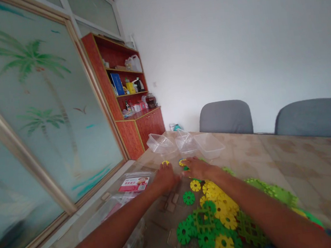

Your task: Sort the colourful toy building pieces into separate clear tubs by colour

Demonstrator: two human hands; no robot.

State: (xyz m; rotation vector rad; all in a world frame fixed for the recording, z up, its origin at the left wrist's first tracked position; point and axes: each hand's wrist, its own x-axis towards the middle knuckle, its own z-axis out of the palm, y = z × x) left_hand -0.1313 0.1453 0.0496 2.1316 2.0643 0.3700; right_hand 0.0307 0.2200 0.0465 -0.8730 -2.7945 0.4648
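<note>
Both of my hands reach forward over the brown table, just short of the clear plastic containers. My left hand [166, 175] has a yellow notched disc [165, 162] at its fingertips; whether the fingers grip it is too small to tell. To the right, my right hand [196, 167] is over a few discs, with a yellow and blue one [182, 162] at its fingertips. Green discs [188, 197] and yellow discs [221, 207] lie in a loose pile below and beside my right forearm. Green lattice pieces [204, 220] sit among them.
Clear containers [209, 145] stand tilted or flat at the table's far end. A labelled plastic package [135, 184] and a clear box [127, 239] are on the left. Grey chairs [225, 118] stand behind the table, and a red shelf unit [129, 132] is against the wall.
</note>
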